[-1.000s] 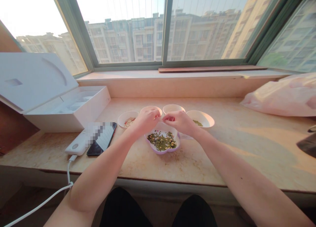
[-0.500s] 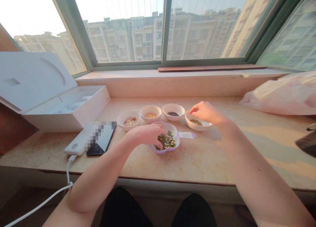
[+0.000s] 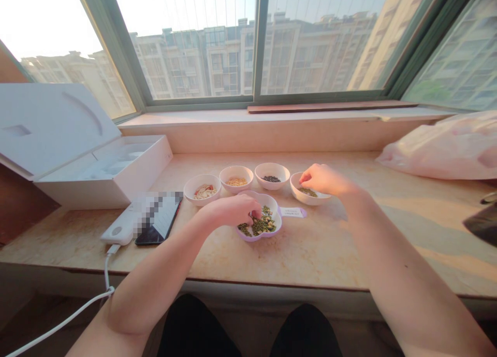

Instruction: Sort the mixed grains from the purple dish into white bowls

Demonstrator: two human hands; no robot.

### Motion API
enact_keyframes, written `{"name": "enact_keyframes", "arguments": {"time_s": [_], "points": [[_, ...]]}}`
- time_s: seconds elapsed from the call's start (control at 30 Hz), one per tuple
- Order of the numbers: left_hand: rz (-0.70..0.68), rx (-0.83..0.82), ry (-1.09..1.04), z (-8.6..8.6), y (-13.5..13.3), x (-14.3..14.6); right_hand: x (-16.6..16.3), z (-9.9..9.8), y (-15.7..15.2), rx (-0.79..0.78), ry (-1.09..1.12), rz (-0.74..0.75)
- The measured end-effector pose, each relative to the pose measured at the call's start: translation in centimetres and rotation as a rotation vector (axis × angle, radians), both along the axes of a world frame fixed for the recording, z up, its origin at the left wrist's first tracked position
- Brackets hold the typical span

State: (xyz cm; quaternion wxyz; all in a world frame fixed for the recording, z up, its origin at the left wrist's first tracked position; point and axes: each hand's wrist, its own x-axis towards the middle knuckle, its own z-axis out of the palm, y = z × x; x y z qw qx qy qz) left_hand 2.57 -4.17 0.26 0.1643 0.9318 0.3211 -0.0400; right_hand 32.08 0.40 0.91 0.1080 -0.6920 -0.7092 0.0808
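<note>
My left hand is over the purple-rimmed, clover-shaped dish of mixed green, pale and dark beans or seeds. Its thumb and fingers are drawn together just above the mix; whatever they hold is too small to make out. At the rightmost white bowl, my right hand reaches over the rim with fingertips pinched above small green beans. Three more white bowls stand in the row: one with pale flakes and red bits, one with yellowish grains, one with black beans.
To the left are an open white box, a white power bank with a cable and a phone. A plastic bag lies at the right, with a dark object nearer. The window sill runs behind the counter.
My left fingers have closed together and lifted slightly from the mix in the dish. My right hand has dipped a little, its fingertips closing over the green beans.
</note>
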Motion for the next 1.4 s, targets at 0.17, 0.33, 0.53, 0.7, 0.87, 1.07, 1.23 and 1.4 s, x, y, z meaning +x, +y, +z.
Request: {"name": "enact_keyframes", "arguments": {"time_s": [0.17,0.33,0.53,0.7,0.87,1.07,1.23,1.4], "points": [[-0.004,-0.018,-0.036,-0.1,0.0,0.2,-0.3,0.5,-0.3,-0.032,-0.015,0.007],[-0.020,-0.015,-0.047,0.0,0.0,0.2,-0.7,1.1,-0.8,-0.025,-0.006,-0.028],[0.024,-0.048,-0.097,0.2,0.4,-0.1,-1.6,1.6,-1.5,0.054,0.029,-0.110],[0.195,0.024,-0.313,0.3,1.0,-0.6,-3.7,1.7,-2.2,0.237,0.161,-0.019],[0.320,0.250,-0.538,-0.1,2.7,-1.3,-7.7,0.6,-4.2,0.081,0.430,0.492],[0.467,0.313,-0.493,-1.0,4.3,-2.2,-11.8,-1.2,-5.9,-0.113,0.311,0.917],[0.529,0.288,-0.358,-0.8,4.2,-2.2,-13.1,-1.9,-5.8,-0.022,0.231,0.941],[0.553,0.282,-0.296,-0.5,3.9,-2.0,-13.9,-2.1,-5.5,-0.063,0.158,0.879]]}}
